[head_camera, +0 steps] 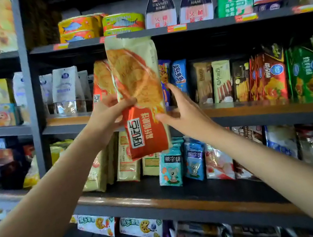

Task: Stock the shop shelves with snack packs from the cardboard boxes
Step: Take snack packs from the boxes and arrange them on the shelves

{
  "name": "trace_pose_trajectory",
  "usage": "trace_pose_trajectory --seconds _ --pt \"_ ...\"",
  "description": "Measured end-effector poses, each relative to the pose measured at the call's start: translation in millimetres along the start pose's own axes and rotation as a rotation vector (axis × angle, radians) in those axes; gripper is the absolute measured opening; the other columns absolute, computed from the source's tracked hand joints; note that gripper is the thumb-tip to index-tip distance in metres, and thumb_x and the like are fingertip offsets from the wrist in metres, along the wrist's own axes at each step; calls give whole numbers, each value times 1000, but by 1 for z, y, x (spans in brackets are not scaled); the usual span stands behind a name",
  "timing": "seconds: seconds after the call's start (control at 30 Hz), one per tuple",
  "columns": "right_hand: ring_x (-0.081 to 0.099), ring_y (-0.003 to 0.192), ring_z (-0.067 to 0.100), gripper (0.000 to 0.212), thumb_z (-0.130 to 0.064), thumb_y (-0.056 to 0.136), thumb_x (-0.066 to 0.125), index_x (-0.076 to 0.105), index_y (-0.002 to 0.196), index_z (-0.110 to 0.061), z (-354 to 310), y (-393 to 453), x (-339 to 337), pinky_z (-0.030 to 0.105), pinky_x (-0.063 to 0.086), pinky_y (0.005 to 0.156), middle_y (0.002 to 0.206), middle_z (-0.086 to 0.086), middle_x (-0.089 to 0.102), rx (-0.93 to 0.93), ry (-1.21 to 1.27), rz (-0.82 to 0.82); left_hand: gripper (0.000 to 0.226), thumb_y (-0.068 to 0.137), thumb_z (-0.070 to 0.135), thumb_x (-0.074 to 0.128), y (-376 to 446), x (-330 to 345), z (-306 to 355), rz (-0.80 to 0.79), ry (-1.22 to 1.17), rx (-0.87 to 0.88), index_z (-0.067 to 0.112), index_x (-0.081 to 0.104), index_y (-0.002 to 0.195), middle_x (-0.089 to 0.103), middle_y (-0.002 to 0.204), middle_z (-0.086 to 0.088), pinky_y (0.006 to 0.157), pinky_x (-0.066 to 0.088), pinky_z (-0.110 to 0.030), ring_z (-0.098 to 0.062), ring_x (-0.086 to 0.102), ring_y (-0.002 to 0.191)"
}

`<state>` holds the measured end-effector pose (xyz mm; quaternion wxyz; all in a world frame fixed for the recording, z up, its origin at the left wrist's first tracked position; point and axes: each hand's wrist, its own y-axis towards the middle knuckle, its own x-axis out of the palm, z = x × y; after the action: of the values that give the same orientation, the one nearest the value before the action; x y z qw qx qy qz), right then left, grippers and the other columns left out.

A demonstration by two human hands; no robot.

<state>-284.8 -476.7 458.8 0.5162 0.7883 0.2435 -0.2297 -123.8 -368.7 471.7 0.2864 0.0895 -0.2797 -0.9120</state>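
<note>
Dark metal shop shelves fill the view, with tins on the top row and many snack packs on the rows below. The middle shelf (253, 105) has a wooden front edge, and on it stand biscuit packs and cracker boxes in a row. In front of this shelf a person holds a tall orange cracker pack (139, 94) upright, its top reaching the edge of the shelf above. The left hand (109, 114) grips the pack at its left side, thumb across the front and fingers curled behind. The right hand (181, 111) is mostly open; its thumb and fingertips touch the right edge of the pack, probably to steady it and guide it. Just behind, on the shelf, stands a matching orange pack (101, 82), so I judge the held pack is meant to go beside or in front of it. It is kept upright probably so that it slides in between its neighbours with the label facing out. No cardboard box is visible here.
</note>
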Motion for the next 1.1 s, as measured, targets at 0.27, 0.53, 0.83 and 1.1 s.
trace_pose_trajectory --seconds 0.27,0.53,0.83,1.1 --pt "35 132 25 115 -41 74 75 -11 149 -23 -35 44 14 32 34 98 149 11 18 21 -72 360 39 72 26 77 56 22 29 85 18 98 9 57 100 68 92 -4 68 55 -31 -16 67 78" --pt "45 119 30 115 -39 72 79 -5 150 -26 -40 79 34 28 39 84 139 14 25 -56 -310 469 50 77 29 75 67 -16 13 -25 100 270 13 54 119 64 109 4 86 51 -26 -10 60 101" --pt "47 119 37 108 -34 71 80 -1 142 -34 -18 131 21 52 46 93 138 19 24 -323 -518 481 25 91 9 52 99 -88 -36 286 265 203 10 56 115 59 108 -2 84 44 -29 -18 56 103" --pt "49 117 32 101 -34 74 78 7 147 -36 16 171 73 47 52 86 135 7 22 -387 -453 220 35 88 1 50 130 -109 -60 316 411 236 4 52 122 60 111 -6 78 45 -30 -19 56 97"
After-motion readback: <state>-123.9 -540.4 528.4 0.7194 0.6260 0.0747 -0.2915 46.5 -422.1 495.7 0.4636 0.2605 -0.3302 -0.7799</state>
